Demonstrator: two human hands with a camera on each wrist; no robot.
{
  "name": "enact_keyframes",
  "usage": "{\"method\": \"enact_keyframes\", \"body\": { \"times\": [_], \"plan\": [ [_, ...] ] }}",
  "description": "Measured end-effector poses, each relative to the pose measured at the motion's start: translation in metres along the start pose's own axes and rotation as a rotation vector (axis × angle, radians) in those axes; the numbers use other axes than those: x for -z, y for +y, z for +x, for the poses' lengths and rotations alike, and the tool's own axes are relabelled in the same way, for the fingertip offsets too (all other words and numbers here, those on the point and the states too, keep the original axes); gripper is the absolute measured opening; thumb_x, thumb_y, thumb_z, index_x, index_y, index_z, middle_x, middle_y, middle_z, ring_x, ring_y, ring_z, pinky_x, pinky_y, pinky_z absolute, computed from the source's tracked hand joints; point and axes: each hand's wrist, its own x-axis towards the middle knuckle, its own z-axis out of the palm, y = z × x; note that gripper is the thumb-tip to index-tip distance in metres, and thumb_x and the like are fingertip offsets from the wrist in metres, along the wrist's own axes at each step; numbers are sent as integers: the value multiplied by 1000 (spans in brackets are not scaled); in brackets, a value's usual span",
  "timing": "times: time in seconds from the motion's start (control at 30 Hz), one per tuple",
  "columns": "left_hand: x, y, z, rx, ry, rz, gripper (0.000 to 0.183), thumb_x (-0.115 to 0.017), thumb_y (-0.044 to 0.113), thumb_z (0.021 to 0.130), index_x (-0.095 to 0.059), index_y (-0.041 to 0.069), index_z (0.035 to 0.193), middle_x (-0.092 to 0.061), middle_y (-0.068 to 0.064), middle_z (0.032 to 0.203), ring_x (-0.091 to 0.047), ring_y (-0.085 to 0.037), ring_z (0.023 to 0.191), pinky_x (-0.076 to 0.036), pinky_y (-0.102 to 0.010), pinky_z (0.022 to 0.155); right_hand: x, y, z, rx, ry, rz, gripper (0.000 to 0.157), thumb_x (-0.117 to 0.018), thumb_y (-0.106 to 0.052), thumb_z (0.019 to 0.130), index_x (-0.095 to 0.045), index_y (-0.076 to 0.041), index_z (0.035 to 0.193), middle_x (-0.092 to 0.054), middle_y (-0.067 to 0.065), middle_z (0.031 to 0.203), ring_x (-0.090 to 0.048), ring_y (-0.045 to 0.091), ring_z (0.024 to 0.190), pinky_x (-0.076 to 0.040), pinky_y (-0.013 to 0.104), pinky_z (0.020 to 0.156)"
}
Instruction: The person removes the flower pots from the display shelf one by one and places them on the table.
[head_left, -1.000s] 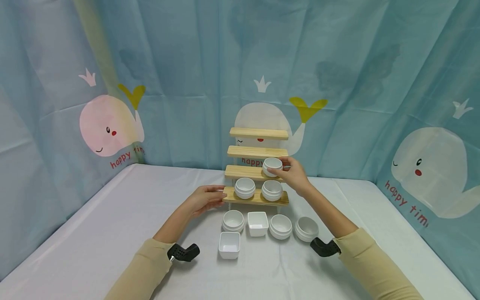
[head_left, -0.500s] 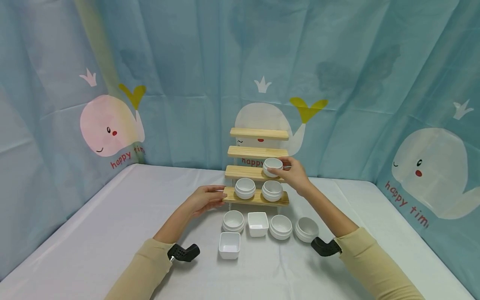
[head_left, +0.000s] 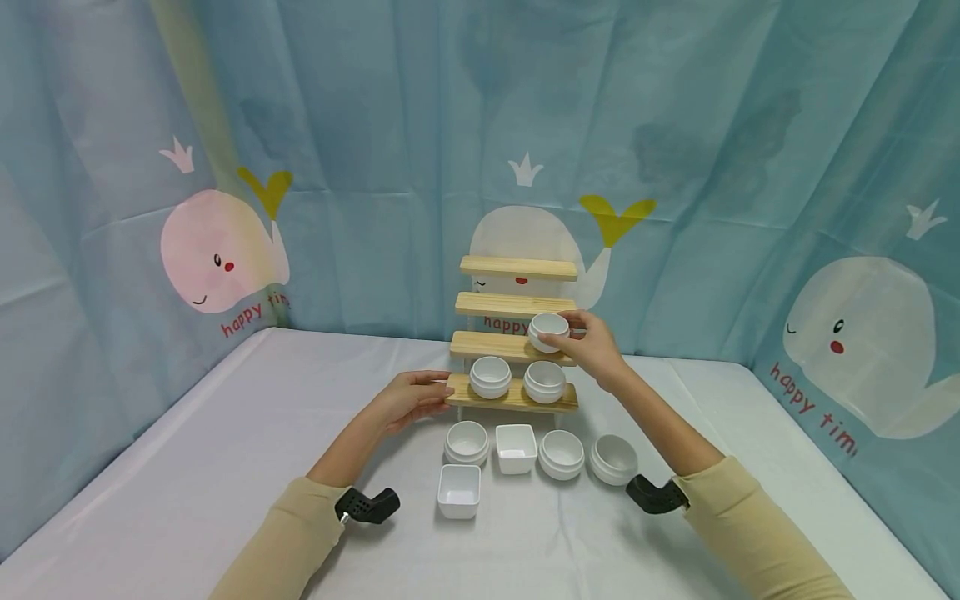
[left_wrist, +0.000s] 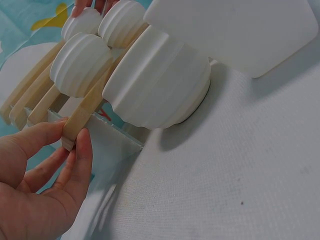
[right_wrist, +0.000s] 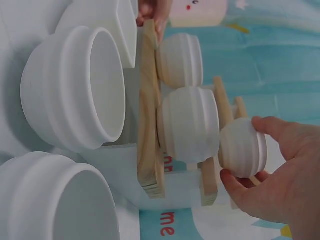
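Observation:
A tiered display stand (head_left: 491, 343) with wooden boards on clear supports stands at the back of the table. My left hand (head_left: 407, 400) pinches the left end of its lowest board (left_wrist: 82, 112) between thumb and fingers. With thumb and fingertips, my right hand (head_left: 596, 346) holds a small round white bowl (head_left: 546, 333) at the right end of the second board from the bottom. In the right wrist view this bowl (right_wrist: 242, 147) is upright over that board; whether it touches the wood is hard to tell. Two more round bowls, a left one (head_left: 490, 377) and a right one (head_left: 545, 382), sit on the lowest board.
In front of the stand, on the white tablecloth (head_left: 300, 417), are round bowls (head_left: 467, 442), (head_left: 561, 454), (head_left: 613, 458) and square bowls (head_left: 516, 448), (head_left: 459, 491). A blue curtain (head_left: 360, 167) with whale prints hangs behind.
My right hand has shifted slightly to the right and up with the bowl in it. The left hand stays on the lowest board.

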Motion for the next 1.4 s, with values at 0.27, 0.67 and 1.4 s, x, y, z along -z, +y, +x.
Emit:
{"method": "enact_keyframes", "body": {
  "times": [0.27, 0.67, 1.4],
  "plan": [
    [0, 0, 0, -3, -2, 3, 57, -64, 2, 103, -43, -12, 154, -62, -18, 126, -70, -8, 83, -64, -22, 81, 2, 1, -6, 14, -12, 17, 65, -75, -21, 99, -47, 5, 152, -51, 27, 149, -56, 42, 130, -56, 40, 98],
    [1, -1, 1, -1, 7, 5, 56, -64, 1, 103, -43, -12, 153, -60, -21, 130, -70, -8, 83, -64, -22, 81, 8, 5, -13, 30, -21, 49, 61, -76, -18, 99, -50, 3, 150, -52, 25, 148, -59, 42, 126, -55, 35, 92],
    [0, 0, 1, 11, 13, 4, 55, -63, 1, 104, -43, -12, 153, -63, -16, 122, -70, -7, 81, -64, -21, 79, 12, 5, -30, 46, -43, 72, 62, -76, -17, 99, -49, 2, 151, -52, 23, 148, -62, 37, 120, -56, 33, 97]
  ]
}}
